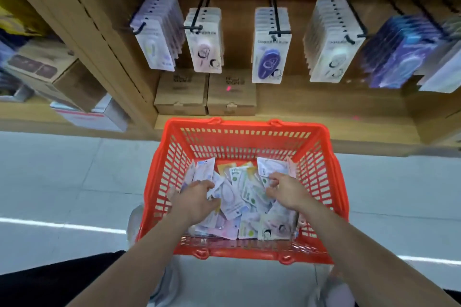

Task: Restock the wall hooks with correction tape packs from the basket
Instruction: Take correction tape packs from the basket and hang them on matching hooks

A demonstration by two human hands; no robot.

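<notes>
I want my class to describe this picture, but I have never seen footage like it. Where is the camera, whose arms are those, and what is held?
There is no machine: a person wears one camera on the head, looking forward and down, so the arms are their own. The left hand and right hand reach into a red basket, fingers curled among loose packs. Whether either grips one cannot be told. Above, hooks carry hanging packs; two boxes stand below them.
</notes>
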